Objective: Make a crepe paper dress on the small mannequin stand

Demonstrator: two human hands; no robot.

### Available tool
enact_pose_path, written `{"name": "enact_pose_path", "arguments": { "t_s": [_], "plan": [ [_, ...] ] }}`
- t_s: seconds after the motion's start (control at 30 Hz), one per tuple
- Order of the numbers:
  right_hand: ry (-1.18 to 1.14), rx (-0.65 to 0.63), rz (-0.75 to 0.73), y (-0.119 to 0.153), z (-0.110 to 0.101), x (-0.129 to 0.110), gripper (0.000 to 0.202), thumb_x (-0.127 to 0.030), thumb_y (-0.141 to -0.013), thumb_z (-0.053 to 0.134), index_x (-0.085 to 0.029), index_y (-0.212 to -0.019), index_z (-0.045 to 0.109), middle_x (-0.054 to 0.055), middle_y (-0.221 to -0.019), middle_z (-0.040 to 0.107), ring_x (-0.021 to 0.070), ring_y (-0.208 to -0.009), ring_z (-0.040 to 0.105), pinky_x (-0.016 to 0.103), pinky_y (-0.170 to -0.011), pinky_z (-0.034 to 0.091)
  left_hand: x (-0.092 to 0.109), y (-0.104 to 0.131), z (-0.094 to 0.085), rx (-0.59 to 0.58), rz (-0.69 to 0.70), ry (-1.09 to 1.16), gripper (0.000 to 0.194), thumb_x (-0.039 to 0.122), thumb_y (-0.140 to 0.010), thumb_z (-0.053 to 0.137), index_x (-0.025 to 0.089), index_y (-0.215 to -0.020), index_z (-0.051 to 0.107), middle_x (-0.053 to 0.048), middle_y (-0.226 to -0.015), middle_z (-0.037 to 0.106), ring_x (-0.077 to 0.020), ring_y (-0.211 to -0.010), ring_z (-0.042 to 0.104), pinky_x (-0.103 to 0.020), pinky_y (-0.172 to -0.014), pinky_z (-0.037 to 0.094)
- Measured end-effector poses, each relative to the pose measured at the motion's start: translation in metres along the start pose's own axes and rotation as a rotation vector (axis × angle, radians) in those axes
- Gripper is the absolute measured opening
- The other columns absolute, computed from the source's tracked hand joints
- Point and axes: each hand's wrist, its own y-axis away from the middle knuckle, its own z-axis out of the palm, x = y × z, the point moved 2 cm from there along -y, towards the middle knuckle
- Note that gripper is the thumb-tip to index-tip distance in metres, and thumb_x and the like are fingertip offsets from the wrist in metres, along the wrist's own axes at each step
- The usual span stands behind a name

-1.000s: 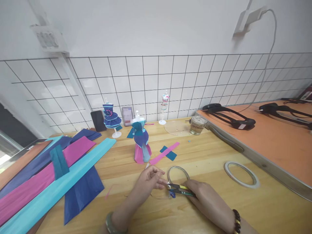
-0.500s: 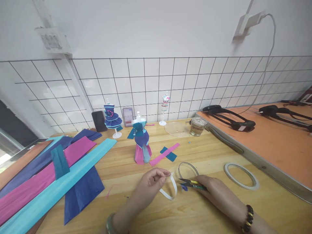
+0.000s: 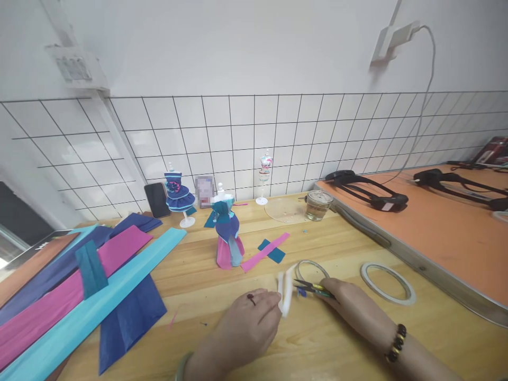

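Note:
My left hand (image 3: 248, 328) is closed, knuckles up, over one end of a white strip of tape (image 3: 287, 299). The strip loops upward from the fingertips and is blurred. In my right hand (image 3: 353, 304) are small scissors (image 3: 315, 288), their dark blades pointing left at the strip. Behind the blades stands a thin tape roll (image 3: 313, 262), and a blue paper scrap (image 3: 301, 292) lies under them. Beyond my hands, a mini dress form (image 3: 227, 230) wears teal, blue and pink paper. A pink strip (image 3: 266, 252) crosses a teal piece (image 3: 273, 255) to its right.
Crepe paper strips (image 3: 130, 270) spread over the table's left. A larger tape roll (image 3: 391, 283) lies right of my right hand. Toward the wall are a phone (image 3: 157, 199), a blue-dressed form (image 3: 178, 193), another form (image 3: 265, 172) and a glass (image 3: 318, 205). Black headsets (image 3: 367, 190) rest on an orange surface.
My left hand has turned over, back upward, and shifted slightly right and down with the strip. The strip's loop has lifted and narrowed. The scissors stay in my right hand.

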Motion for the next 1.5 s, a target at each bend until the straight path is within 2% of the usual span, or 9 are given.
{"name": "enact_pose_path", "arguments": {
  "t_s": [0.1,0.33,0.47,0.6,0.77,0.9,1.3,1.4,1.5],
  "plan": [
    [0.035,0.013,0.021,-0.002,-0.004,0.008,0.025,-0.036,-0.089,0.043,-0.022,-0.073,0.057,0.004,-0.074,0.068,0.0229,-0.069,0.064,0.028,-0.058,0.043,-0.001,0.0,0.001,0.041,-0.112,0.096,0.027,0.013,-0.084,0.042,0.021,-0.1,0.063,-0.013,-0.113,0.063,-0.0272,-0.105,0.057,-0.04,-0.091,0.042],
    [-0.033,0.038,-0.046,0.0,-0.007,0.014,0.039,-0.042,-0.085,0.048,-0.026,-0.121,0.051,0.007,-0.104,0.066,0.0245,-0.09,0.063,0.033,-0.075,0.047,-0.025,-0.006,0.0,0.496,-0.696,0.875,0.02,0.037,-0.076,0.06,0.018,-0.074,0.066,-0.007,-0.081,0.07,-0.0212,-0.079,0.063,-0.031,-0.072,0.049],
    [0.065,0.072,-0.054,-0.001,-0.011,0.011,0.036,-0.046,-0.084,0.048,-0.027,-0.112,0.059,0.008,-0.088,0.065,0.0242,-0.078,0.062,0.035,-0.07,0.047,-0.029,-0.007,-0.001,0.606,-0.819,1.086,0.024,0.04,-0.069,0.067,0.016,-0.071,0.068,-0.006,-0.075,0.068,-0.0175,-0.072,0.06,-0.028,-0.067,0.048],
    [0.063,0.273,-0.097,-0.004,-0.023,-0.019,0.027,-0.042,-0.084,0.05,-0.026,-0.1,0.065,0.011,-0.1,0.062,0.0282,-0.091,0.057,0.043,-0.077,0.046,-0.027,-0.007,-0.001,0.619,-0.842,1.22,0.024,0.039,-0.065,0.072,0.015,-0.068,0.069,-0.005,-0.071,0.065,-0.0134,-0.066,0.054,-0.025,-0.064,0.044],
    [-0.448,0.265,-0.286,-0.008,-0.028,-0.093,0.016,-0.03,-0.086,0.051,-0.02,-0.094,0.062,0.006,-0.09,0.064,0.0186,-0.085,0.059,0.031,-0.077,0.048,-0.024,-0.008,0.002,0.659,-0.817,1.409,0.023,0.036,-0.062,0.076,0.015,-0.066,0.068,-0.002,-0.064,0.06,-0.0092,-0.059,0.049,-0.022,-0.059,0.04],
    [-0.629,0.338,-0.343,-0.017,-0.023,-0.13,0.01,-0.026,-0.085,0.052,-0.02,-0.087,0.061,0.005,-0.084,0.064,0.017,-0.08,0.059,0.029,-0.072,0.048,-0.021,-0.008,0.0,0.669,-0.778,1.498,0.02,0.034,-0.065,0.074,0.015,-0.064,0.066,-0.001,-0.064,0.059,-0.0088,-0.058,0.049,-0.024,-0.061,0.04],
    [-0.76,0.256,-0.362,-0.026,-0.018,-0.14,0.018,-0.024,-0.09,0.042,-0.02,-0.076,0.052,0.001,-0.076,0.058,0.0139,-0.073,0.055,0.024,-0.069,0.044,-0.022,-0.008,-0.004,0.721,-0.754,1.429,0.022,0.033,-0.065,0.074,0.015,-0.077,0.068,0.0,-0.061,0.057,-0.0095,-0.059,0.049,-0.023,-0.06,0.039],
    [-0.749,0.257,-0.359,-0.024,-0.021,-0.138,0.018,-0.026,-0.09,0.043,-0.02,-0.076,0.051,0.0,-0.074,0.057,0.0136,-0.071,0.054,0.023,-0.067,0.044,-0.025,-0.004,-0.011,0.805,-0.735,1.381,0.031,0.04,-0.072,0.065,0.016,-0.092,0.063,0.0,-0.064,0.058,-0.01,-0.057,0.049,-0.023,-0.054,0.038],
    [-0.736,0.281,-0.338,-0.025,-0.026,-0.133,0.017,-0.027,-0.088,0.047,-0.02,-0.074,0.054,0.0,-0.073,0.058,0.0139,-0.07,0.055,0.023,-0.066,0.044,-0.034,0.002,-0.03,0.955,-0.69,1.113,0.026,0.044,-0.079,0.055,0.019,-0.088,0.056,0.003,-0.059,0.052,-0.0094,-0.053,0.046,-0.021,-0.05,0.035]
  ]
}}
